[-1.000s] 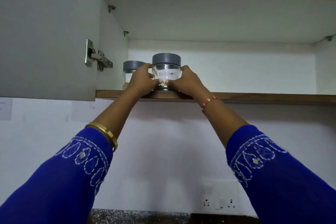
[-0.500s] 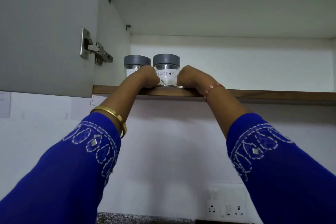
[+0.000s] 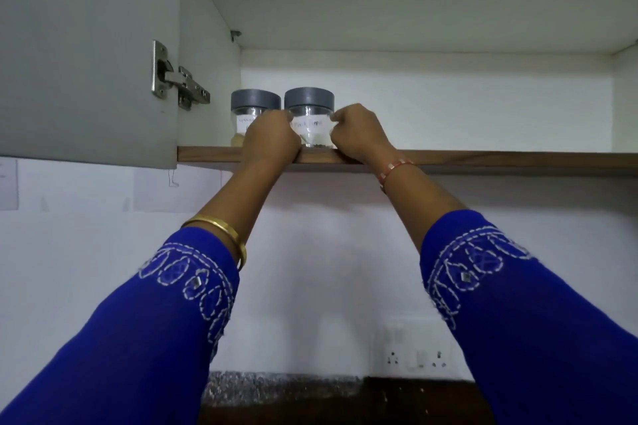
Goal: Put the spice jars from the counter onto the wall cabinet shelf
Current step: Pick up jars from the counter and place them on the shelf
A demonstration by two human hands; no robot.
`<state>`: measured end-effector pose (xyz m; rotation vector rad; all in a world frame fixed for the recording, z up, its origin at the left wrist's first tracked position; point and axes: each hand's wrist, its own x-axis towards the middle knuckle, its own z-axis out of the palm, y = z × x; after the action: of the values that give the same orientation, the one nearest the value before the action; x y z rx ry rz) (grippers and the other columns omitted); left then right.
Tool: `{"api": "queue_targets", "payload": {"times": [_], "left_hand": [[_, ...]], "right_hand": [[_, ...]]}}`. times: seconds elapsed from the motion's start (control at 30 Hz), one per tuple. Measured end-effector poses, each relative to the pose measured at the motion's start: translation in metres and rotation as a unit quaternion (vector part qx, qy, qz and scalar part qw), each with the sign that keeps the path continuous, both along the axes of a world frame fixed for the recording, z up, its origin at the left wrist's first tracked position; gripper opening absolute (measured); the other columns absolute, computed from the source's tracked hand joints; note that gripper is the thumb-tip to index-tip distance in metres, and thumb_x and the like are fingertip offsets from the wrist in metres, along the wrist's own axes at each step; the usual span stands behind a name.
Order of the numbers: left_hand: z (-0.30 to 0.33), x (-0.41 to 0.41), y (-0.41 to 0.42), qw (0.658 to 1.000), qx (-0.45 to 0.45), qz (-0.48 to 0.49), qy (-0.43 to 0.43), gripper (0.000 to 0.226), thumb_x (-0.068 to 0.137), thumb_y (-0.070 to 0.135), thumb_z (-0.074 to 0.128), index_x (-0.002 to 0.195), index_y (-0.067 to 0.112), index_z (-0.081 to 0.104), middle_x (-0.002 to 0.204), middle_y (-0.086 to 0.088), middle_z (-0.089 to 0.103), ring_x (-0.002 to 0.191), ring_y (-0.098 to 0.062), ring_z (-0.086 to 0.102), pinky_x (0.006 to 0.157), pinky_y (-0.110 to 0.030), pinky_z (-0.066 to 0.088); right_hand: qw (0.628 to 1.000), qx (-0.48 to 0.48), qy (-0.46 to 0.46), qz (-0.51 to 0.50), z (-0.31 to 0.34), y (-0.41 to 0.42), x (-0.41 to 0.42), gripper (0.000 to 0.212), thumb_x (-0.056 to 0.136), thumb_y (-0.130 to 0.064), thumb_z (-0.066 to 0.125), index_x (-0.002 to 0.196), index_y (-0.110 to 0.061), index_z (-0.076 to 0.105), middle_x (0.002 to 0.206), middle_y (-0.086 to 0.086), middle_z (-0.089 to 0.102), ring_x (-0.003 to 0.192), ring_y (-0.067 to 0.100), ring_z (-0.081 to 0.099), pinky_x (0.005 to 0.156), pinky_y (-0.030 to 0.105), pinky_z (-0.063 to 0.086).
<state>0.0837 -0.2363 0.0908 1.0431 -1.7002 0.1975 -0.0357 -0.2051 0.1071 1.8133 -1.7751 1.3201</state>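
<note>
Two clear spice jars with grey lids stand side by side at the left end of the wall cabinet's lower shelf. The black pepper jar is the right one, and a second labelled jar is close to its left, near the cabinet wall. My left hand and my right hand flank the black pepper jar, with curled fingers pressed against its two sides. The jar rests on the shelf. My left hand hides the lower part of the second jar.
The grey cabinet door hangs open at the left on a metal hinge. An upper shelf spans the top. Below are a white wall, a switch and socket plate and a strip of dark counter.
The black pepper jar has gone from the shelf's front edge further back beside the other jar. My hands went in with it and my thumbs left its front label.
</note>
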Motion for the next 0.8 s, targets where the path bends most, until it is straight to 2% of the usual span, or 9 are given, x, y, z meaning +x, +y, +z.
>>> {"api": "queue_targets", "payload": {"times": [0.07, 0.17, 0.3, 0.4, 0.57, 0.67, 0.8], "left_hand": [[-0.016, -0.001, 0.006, 0.998, -0.063, -0.012, 0.008, 0.038, 0.088, 0.001, 0.043, 0.123, 0.004, 0.056, 0.119, -0.021, 0.061, 0.108, -0.033, 0.057, 0.091, -0.036, 0.043], [-0.041, 0.0, 0.017, 0.991, -0.116, -0.066, 0.024, 0.037, 0.09, 0.001, 0.041, 0.123, 0.003, 0.057, 0.121, -0.019, 0.061, 0.112, -0.03, 0.055, 0.095, -0.031, 0.04], [-0.078, -0.005, 0.05, 0.978, -0.115, -0.162, 0.064, 0.036, 0.09, 0.003, 0.041, 0.122, 0.0, 0.056, 0.125, -0.015, 0.059, 0.119, -0.026, 0.052, 0.102, -0.023, 0.035], [-0.111, -0.015, 0.083, 0.968, -0.088, -0.218, 0.087, 0.036, 0.092, 0.005, 0.042, 0.125, 0.001, 0.055, 0.129, -0.014, 0.057, 0.123, -0.023, 0.051, 0.102, -0.018, 0.033], [-0.175, -0.041, 0.141, 0.954, -0.01, -0.284, 0.098, 0.034, 0.095, 0.01, 0.043, 0.127, 0.008, 0.054, 0.134, -0.008, 0.055, 0.126, -0.017, 0.048, 0.095, 0.002, 0.026], [-0.219, -0.057, 0.168, 0.939, 0.048, -0.33, 0.084, 0.035, 0.095, 0.014, 0.042, 0.128, 0.01, 0.053, 0.136, -0.006, 0.053, 0.128, -0.016, 0.046, 0.101, -0.006, 0.027], [-0.273, -0.076, 0.195, 0.917, 0.116, -0.374, 0.07, 0.035, 0.095, 0.009, 0.044, 0.128, 0.01, 0.052, 0.136, -0.006, 0.053, 0.122, -0.003, 0.042, 0.097, 0.001, 0.026]], "right_hand": [[0.999, -0.048, 0.005, -0.003, -0.014, 0.011, 0.002, 0.041, 0.088, -0.003, 0.045, 0.127, -0.004, 0.056, 0.132, 0.013, 0.057, 0.123, 0.025, 0.051, 0.101, 0.026, 0.038], [0.996, -0.088, 0.031, 0.004, -0.04, 0.032, 0.003, 0.039, 0.091, -0.002, 0.044, 0.129, -0.003, 0.054, 0.132, 0.013, 0.057, 0.125, 0.025, 0.05, 0.104, 0.027, 0.036], [0.982, -0.139, 0.128, -0.02, -0.096, 0.07, -0.006, 0.044, 0.09, -0.004, 0.046, 0.134, 0.0, 0.048, 0.134, 0.016, 0.054, 0.126, 0.029, 0.047, 0.106, 0.026, 0.032], [0.975, -0.157, 0.153, -0.037, -0.149, 0.099, -0.02, 0.045, 0.086, -0.005, 0.051, 0.13, 0.004, 0.05, 0.13, 0.02, 0.057, 0.123, 0.034, 0.053, 0.105, 0.032, 0.037], [0.988, -0.102, 0.08, -0.083, -0.229, 0.156, -0.044, 0.047, 0.089, -0.017, 0.052, 0.134, -0.004, 0.049, 0.138, 0.013, 0.052, 0.128, 0.029, 0.049, 0.104, 0.027, 0.029], [0.991, -0.088, 0.023, -0.102, -0.274, 0.192, -0.058, 0.045, 0.089, -0.016, 0.053, 0.132, -0.003, 0.051, 0.136, 0.014, 0.054, 0.127, 0.03, 0.05, 0.104, 0.027, 0.031], [0.989, -0.048, -0.044, -0.135, -0.331, 0.241, -0.077, 0.044, 0.089, -0.015, 0.053, 0.131, -0.002, 0.051, 0.134, 0.014, 0.055, 0.126, 0.027, 0.05, 0.104, 0.023, 0.033]]}}
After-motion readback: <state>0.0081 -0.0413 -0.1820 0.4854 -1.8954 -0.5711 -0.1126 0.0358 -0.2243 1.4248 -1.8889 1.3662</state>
